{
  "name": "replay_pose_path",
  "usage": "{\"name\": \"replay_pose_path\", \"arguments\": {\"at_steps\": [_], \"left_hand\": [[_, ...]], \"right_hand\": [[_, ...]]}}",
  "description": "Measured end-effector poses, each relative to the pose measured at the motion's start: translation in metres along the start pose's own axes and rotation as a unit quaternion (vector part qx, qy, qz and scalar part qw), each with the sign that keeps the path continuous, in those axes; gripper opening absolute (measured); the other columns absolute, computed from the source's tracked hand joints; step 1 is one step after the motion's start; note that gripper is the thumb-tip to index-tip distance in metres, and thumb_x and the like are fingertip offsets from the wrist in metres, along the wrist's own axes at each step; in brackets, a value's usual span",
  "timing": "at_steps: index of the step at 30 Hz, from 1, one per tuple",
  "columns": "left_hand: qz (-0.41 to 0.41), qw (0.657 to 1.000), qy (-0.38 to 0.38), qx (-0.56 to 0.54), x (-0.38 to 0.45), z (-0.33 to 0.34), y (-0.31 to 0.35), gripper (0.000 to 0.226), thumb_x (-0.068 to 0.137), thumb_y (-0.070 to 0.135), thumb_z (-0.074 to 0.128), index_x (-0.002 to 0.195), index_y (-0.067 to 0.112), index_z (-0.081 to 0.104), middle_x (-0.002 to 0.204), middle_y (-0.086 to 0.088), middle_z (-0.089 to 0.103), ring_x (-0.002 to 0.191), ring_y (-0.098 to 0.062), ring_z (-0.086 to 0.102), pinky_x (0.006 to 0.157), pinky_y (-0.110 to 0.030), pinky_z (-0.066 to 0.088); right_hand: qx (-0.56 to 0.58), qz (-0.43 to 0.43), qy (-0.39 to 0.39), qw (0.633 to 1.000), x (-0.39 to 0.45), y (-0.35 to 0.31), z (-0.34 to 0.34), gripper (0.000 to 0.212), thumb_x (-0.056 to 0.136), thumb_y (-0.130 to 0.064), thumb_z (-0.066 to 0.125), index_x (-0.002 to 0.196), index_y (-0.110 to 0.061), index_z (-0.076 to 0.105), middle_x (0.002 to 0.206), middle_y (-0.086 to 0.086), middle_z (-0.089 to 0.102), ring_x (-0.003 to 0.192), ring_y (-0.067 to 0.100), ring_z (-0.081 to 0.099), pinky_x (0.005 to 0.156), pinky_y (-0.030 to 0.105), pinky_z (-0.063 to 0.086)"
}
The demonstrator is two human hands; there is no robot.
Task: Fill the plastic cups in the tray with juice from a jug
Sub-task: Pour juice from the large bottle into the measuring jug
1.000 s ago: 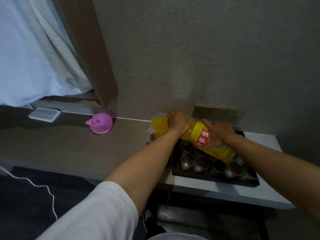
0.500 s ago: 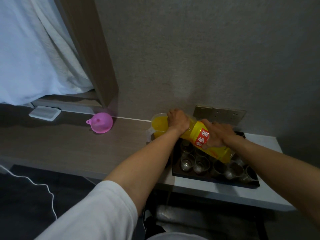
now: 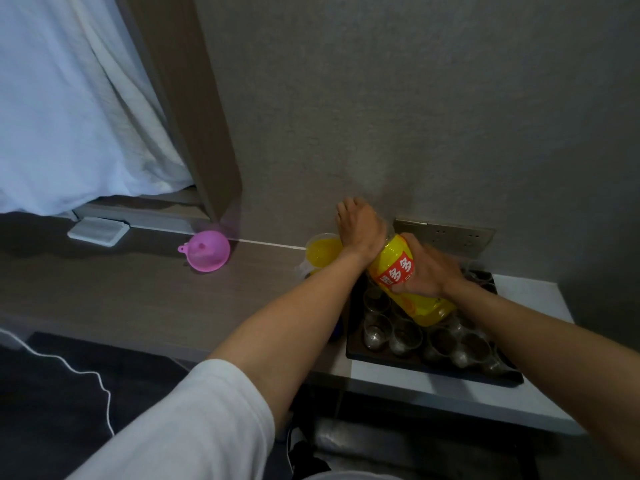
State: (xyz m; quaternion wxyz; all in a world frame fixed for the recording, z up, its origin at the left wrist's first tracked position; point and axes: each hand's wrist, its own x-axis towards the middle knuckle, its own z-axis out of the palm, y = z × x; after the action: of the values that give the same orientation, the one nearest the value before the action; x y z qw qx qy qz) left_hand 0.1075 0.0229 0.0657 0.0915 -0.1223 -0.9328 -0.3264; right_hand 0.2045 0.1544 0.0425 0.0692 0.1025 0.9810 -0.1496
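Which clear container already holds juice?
Only the jug left of the tray, behind the left hand, shows yellow juice. The tray's plastic cups all look empty.

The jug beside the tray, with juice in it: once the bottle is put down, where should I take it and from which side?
Judging from this view, grip the jug around its upper wall from the left, the open counter side. The tray of cups crowds its right, and the wall stands behind. Its handle isn't visible; the left hand and bottle hide that side.
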Motion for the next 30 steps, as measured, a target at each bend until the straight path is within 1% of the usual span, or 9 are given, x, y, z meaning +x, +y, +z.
{"name": "replay_pose_path", "arguments": {"at_steps": [4,7,11,16,21,23,26,28,30], "left_hand": [[0.023,1.0,0.015,-0.013,0.01,-0.01,0.006,0.034,0.09,0.019,0.061,0.122,0.006,0.055,0.126,-0.013,0.057,0.119,-0.031,0.048,0.099,-0.038,0.041],[0.036,0.998,0.045,-0.016,0.015,-0.018,0.013,0.031,0.088,0.017,0.062,0.116,0.009,0.056,0.121,-0.012,0.058,0.115,-0.031,0.049,0.096,-0.04,0.041],[0.058,0.994,0.093,0.004,0.02,-0.027,0.024,0.022,0.089,0.013,0.057,0.11,0.009,0.056,0.117,-0.012,0.059,0.111,-0.032,0.05,0.093,-0.041,0.035],[0.092,0.984,0.149,-0.015,0.026,-0.049,0.032,0.019,0.085,0.005,0.053,0.102,0.01,0.058,0.106,-0.01,0.061,0.102,-0.032,0.052,0.087,-0.042,0.034],[0.105,0.976,0.188,-0.037,0.027,-0.07,0.029,0.017,0.079,0.001,0.053,0.091,0.013,0.055,0.094,-0.008,0.06,0.093,-0.032,0.052,0.081,-0.042,0.032],[0.109,0.972,0.203,-0.034,0.027,-0.08,0.027,0.018,0.077,0.002,0.052,0.09,0.014,0.055,0.092,-0.008,0.06,0.092,-0.031,0.051,0.08,-0.042,0.031],[0.118,0.968,0.219,-0.013,0.026,-0.095,0.02,0.017,0.076,0.004,0.052,0.089,0.016,0.054,0.09,-0.006,0.059,0.091,-0.03,0.051,0.078,-0.041,0.029],[0.117,0.967,0.225,-0.001,0.025,-0.104,0.012,0.017,0.076,0.005,0.053,0.089,0.017,0.054,0.09,-0.005,0.06,0.091,-0.029,0.051,0.077,-0.039,0.026],[0.116,0.967,0.228,0.006,0.021,-0.111,0.002,0.017,0.075,0.006,0.051,0.088,0.017,0.053,0.088,-0.003,0.059,0.089,-0.028,0.05,0.076,-0.039,0.026]], "right_hand": [[0.064,0.003,0.027,0.998,0.0,-0.004,0.003,0.127,0.048,-0.07,0.086,0.151,-0.04,0.017,0.136,0.008,0.056,0.116,0.033,0.06,0.093,0.052,0.054],[0.115,0.003,0.051,0.992,0.001,-0.009,0.004,0.129,0.041,-0.076,0.08,0.149,-0.04,0.019,0.137,0.007,0.055,0.118,0.033,0.06,0.092,0.053,0.054],[0.171,-0.001,0.085,0.982,0.001,-0.02,0.007,0.127,0.041,-0.079,0.078,0.147,-0.041,0.021,0.137,0.006,0.056,0.118,0.032,0.06,0.092,0.053,0.054],[0.245,-0.01,0.11,0.963,0.003,-0.038,0.012,0.118,0.043,-0.073,0.083,0.14,-0.04,0.026,0.129,0.003,0.057,0.111,0.028,0.061,0.088,0.052,0.056],[0.301,-0.036,0.104,0.947,0.006,-0.059,0.02,0.116,0.054,-0.053,0.095,0.145,-0.035,0.025,0.131,0.002,0.055,0.113,0.025,0.059,0.091,0.046,0.055],[0.318,-0.048,0.093,0.942,0.005,-0.068,0.024,0.117,0.054,-0.051,0.095,0.145,-0.036,0.023,0.131,0.001,0.055,0.115,0.025,0.059,0.093,0.049,0.054],[0.343,-0.059,0.069,0.935,0.003,-0.085,0.034,0.123,0.048,-0.057,0.092,0.145,-0.039,0.019,0.129,-0.003,0.054,0.115,0.025,0.059,0.095,0.053,0.054],[0.358,-0.063,0.063,0.93,0.002,-0.098,0.043,0.123,0.047,-0.057,0.093,0.144,-0.04,0.02,0.129,-0.003,0.055,0.114,0.025,0.06,0.095,0.051,0.055],[0.379,-0.071,0.061,0.921,0.001,-0.111,0.05,0.121,0.049,-0.051,0.097,0.144,-0.037,0.023,0.13,-0.002,0.057,0.115,0.023,0.06,0.094,0.047,0.055]]}}
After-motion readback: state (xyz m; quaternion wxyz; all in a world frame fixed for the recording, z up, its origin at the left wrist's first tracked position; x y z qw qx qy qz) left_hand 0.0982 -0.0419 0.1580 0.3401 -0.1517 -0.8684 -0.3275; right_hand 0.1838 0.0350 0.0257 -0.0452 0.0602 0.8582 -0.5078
